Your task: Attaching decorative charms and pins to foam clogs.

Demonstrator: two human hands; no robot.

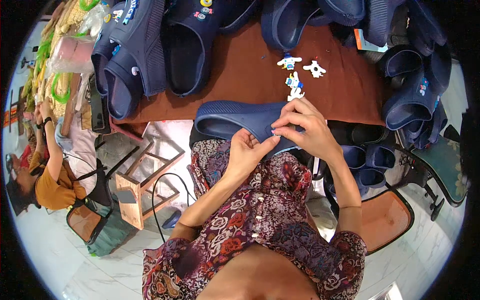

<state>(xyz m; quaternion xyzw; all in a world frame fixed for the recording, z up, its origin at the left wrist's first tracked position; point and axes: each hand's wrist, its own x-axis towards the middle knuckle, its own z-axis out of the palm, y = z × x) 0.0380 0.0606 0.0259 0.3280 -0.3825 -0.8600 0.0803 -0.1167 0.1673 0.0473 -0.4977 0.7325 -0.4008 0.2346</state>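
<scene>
A navy blue foam clog (220, 111) lies sideways in front of me at the near table edge. My left hand (245, 154) grips it, fingers reaching into the foot opening and thumb on the upper. Against the clog's upper, my right hand (312, 131) pinches a small light-coloured shoe charm (274, 133), mostly hidden by the fingertips. Just beyond the clog lie several white charms shaped like long-eared figures. One charm (289, 61) faces up, another charm (315, 69) shows a dark round spot, and charms (295, 86) bunch close to my right hand.
Brown cloth (345, 95) covers the table. More navy clogs (186, 60) crowd its far and left sides, and decorated clogs (410, 100) are piled at right. A wooden stool (131, 207) and a chair (385, 220) flank me. Another person (55, 182) works at far left.
</scene>
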